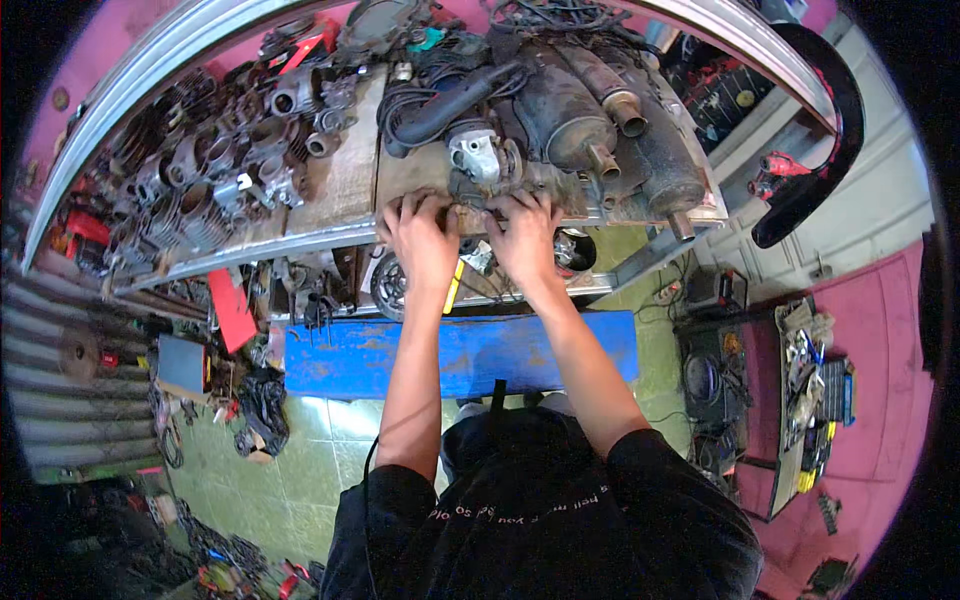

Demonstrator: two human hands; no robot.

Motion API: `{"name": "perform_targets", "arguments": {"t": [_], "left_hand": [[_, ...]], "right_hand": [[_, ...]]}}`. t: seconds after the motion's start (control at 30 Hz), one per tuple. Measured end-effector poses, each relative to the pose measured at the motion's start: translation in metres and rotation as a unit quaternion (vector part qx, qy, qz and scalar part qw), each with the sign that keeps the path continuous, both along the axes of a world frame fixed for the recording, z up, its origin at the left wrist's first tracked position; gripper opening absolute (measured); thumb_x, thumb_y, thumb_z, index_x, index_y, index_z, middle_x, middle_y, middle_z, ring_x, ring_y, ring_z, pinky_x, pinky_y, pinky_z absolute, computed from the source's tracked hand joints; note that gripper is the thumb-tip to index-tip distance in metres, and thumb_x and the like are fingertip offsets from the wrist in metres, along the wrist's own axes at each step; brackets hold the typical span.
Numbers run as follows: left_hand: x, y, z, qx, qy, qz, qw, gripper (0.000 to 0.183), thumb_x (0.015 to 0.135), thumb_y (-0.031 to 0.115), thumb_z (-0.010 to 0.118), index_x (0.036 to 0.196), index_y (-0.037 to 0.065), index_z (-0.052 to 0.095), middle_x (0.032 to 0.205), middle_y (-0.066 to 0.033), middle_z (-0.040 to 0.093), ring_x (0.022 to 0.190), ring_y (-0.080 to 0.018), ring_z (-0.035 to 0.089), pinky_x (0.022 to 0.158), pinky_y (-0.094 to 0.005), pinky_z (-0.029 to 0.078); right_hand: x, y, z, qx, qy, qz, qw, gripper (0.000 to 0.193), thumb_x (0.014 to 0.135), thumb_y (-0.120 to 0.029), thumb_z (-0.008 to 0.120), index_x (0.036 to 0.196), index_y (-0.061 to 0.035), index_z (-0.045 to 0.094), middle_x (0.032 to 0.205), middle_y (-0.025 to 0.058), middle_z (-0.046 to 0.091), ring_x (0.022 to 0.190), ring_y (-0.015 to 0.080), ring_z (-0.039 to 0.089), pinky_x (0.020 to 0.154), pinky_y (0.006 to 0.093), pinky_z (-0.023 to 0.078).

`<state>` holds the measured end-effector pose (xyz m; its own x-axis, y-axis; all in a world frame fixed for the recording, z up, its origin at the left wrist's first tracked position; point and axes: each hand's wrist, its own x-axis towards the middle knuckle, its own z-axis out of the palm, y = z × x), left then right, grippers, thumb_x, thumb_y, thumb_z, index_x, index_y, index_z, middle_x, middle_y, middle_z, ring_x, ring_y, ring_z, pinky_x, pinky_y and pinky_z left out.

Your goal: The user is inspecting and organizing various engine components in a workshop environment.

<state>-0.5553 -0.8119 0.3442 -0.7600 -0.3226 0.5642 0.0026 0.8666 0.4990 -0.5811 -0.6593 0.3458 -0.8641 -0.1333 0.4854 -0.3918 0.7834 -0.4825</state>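
Both arms reach forward to the front edge of a shelf loaded with used engine parts. My left hand (pixel 422 238) has its fingers curled over the edge of a worn wooden board (pixel 405 178). Close beside it, my right hand (pixel 523 238) grips the same edge, fingers bent on top. What lies under the palms is hidden. Just beyond the hands stands a silvery metal casting (pixel 474 156). Behind it lies a black curved pipe (pixel 455 104) with coiled cable. Several rusty exhaust mufflers (pixel 572 120) rest on the right part of the board.
Cylinder blocks (pixel 203 215) and carburettors crowd the shelf's left side. A metal rail (pixel 250 250) runs along its front. Below, a wheel-like part (pixel 388 284) sits on a lower shelf. A blue bench (pixel 340 362) stands before me. Tools fill a side table (pixel 790 430) at right.
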Motion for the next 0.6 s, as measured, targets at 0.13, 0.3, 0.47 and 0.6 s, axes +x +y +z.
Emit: {"name": "perform_targets", "arguments": {"t": [0.13, 0.3, 0.47, 0.6], "left_hand": [[0.000, 0.003, 0.001, 0.013, 0.023, -0.022, 0.999, 0.011, 0.087, 0.018, 0.081, 0.095, 0.011, 0.079, 0.120, -0.0054, 0.071, 0.120, -0.0368, 0.055, 0.107, -0.0594, 0.037], [0.007, -0.007, -0.001, 0.058, 0.096, -0.079, 0.991, 0.009, 0.086, 0.012, 0.080, 0.093, 0.008, 0.076, 0.117, -0.0065, 0.071, 0.117, -0.0349, 0.056, 0.104, -0.0508, 0.041], [0.028, 0.000, 0.024, 0.091, 0.127, -0.126, 0.980, 0.008, 0.086, 0.007, 0.080, 0.091, 0.006, 0.075, 0.111, -0.0075, 0.073, 0.112, -0.0325, 0.059, 0.101, -0.0455, 0.044], [0.049, 0.019, 0.032, 0.113, 0.126, -0.163, 0.972, 0.009, 0.086, 0.009, 0.081, 0.092, 0.008, 0.075, 0.110, -0.0053, 0.073, 0.112, -0.0315, 0.059, 0.101, -0.0466, 0.042]], "right_hand": [[0.002, -0.001, -0.005, -0.024, 0.003, -0.027, 0.999, 0.013, 0.088, -0.016, 0.076, 0.100, -0.0113, 0.075, 0.111, 0.0102, 0.071, 0.119, 0.0417, 0.056, 0.104, 0.0681, 0.039], [0.016, 0.010, -0.004, -0.009, 0.076, -0.053, 0.996, 0.013, 0.088, -0.014, 0.076, 0.101, -0.0092, 0.074, 0.107, 0.0096, 0.070, 0.113, 0.0392, 0.056, 0.101, 0.0552, 0.038], [0.043, 0.030, 0.024, -0.031, 0.094, -0.043, 0.994, 0.016, 0.086, -0.011, 0.077, 0.102, -0.0091, 0.072, 0.107, 0.0092, 0.069, 0.109, 0.0348, 0.057, 0.096, 0.0491, 0.038], [0.074, 0.063, 0.039, -0.016, 0.127, -0.065, 0.990, 0.015, 0.086, -0.008, 0.076, 0.101, -0.0087, 0.073, 0.102, 0.0072, 0.072, 0.106, 0.0310, 0.060, 0.097, 0.0436, 0.040]]}}
